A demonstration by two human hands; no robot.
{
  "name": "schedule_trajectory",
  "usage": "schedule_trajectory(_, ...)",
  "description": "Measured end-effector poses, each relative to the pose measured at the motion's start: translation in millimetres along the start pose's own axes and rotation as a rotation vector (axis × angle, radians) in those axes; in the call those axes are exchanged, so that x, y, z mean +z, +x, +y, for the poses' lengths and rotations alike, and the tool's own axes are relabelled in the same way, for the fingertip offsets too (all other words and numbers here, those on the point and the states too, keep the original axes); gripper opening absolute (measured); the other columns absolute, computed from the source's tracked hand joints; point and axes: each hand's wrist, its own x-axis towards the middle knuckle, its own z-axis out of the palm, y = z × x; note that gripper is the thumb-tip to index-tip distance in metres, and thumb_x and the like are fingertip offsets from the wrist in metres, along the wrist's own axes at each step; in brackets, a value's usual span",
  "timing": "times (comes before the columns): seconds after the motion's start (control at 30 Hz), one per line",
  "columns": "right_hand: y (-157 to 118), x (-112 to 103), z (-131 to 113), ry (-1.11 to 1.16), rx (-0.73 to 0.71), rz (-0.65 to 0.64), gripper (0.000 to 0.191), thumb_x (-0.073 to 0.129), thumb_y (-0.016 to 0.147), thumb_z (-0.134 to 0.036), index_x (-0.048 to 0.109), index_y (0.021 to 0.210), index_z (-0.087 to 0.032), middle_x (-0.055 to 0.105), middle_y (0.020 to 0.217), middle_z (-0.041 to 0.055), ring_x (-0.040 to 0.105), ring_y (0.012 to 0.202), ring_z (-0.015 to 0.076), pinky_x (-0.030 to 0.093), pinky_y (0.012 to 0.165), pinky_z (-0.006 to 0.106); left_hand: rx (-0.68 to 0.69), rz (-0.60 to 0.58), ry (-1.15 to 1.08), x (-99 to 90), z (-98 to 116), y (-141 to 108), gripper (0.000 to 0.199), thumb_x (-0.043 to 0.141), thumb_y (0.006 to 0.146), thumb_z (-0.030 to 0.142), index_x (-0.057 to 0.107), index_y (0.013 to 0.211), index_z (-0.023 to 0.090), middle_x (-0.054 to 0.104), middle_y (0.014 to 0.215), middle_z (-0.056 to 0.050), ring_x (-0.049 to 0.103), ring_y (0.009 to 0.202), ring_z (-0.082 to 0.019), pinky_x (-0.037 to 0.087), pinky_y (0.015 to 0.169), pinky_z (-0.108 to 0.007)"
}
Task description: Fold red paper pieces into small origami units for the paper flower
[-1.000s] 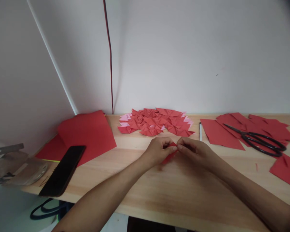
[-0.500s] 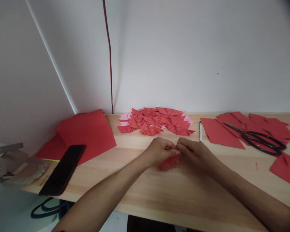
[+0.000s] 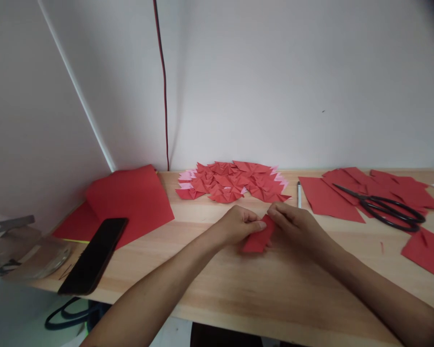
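Observation:
A small piece of red paper (image 3: 257,241) is held just above the wooden table, with a jagged edge at its lower right. My left hand (image 3: 241,225) pinches its upper left part between thumb and fingers. At its upper right corner my right hand (image 3: 291,220) is closed on the paper, the fingertips partly hidden. Behind both hands, folded red and pink paper pieces (image 3: 231,182) lie in an overlapping pile against the wall.
Black scissors (image 3: 393,209) lie on red sheets (image 3: 330,198) at the right, near a white pen (image 3: 299,195). A black phone (image 3: 94,255) overlaps large red paper (image 3: 130,202) at the left, beside a clear plastic container (image 3: 39,258). The table (image 3: 245,299) ends nearby.
More of the small red paper shows below and between my hands. My right hand has shifted slightly up and right, while my left hand has barely moved.

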Motion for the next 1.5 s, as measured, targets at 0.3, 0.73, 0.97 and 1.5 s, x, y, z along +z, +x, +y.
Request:
schedule_trajectory(0.3,-2.8,-1.1,3.7,0.03,-0.04,0.212,0.023,0.044,0.092,-0.039,0.054,0.108,-0.026,0.062,0.103,0.0065,0.059,0.082,0.0187,0.046,0.067,0.031,0.176,0.233,-0.294,-1.3,-1.9,7.7,0.03,0.065,0.074,0.036,0.061,0.087,0.009,0.069,0.078,-0.012,0.067,0.073,-0.021,0.05,0.074,-0.033)
schedule_trajectory(0.73,-3.9,5.2,3.1,-0.103,-0.38,0.187,0.02,0.055,0.088,-0.024,0.056,0.107,-0.029,0.054,0.123,0.0081,0.049,0.116,0.0244,0.048,0.079,0.037,0.317,0.327,-0.261,3.0,3.2,5.1,0.026,0.064,0.076,0.035,0.049,0.074,0.014,0.061,0.071,-0.001,0.061,0.063,-0.012,0.049,0.07,-0.028)
schedule_trajectory(0.97,-5.2,2.0,-2.5,-0.107,-0.313,0.213,0.009,0.054,0.089,-0.028,0.062,0.091,-0.027,0.058,0.114,0.0075,0.054,0.106,0.0235,0.048,0.075,0.036,0.294,0.276,-0.198,4.7,2.1,5.4,0.025,0.063,0.077,0.036,0.053,0.081,0.014,0.062,0.078,-0.002,0.06,0.068,-0.011,0.048,0.072,-0.027)
schedule_trajectory(1.5,-1.5,5.0,1.8,0.036,-0.01,0.117,0.018,0.054,0.086,-0.037,0.051,0.076,-0.022,0.059,0.085,0.0009,0.053,0.063,0.0123,0.042,0.057,0.027,0.267,0.195,-0.029,5.8,-1.9,8.5,0.018,0.063,0.076,0.02,0.057,0.091,0.013,0.06,0.071,-0.001,0.061,0.071,-0.013,0.047,0.072,-0.025)
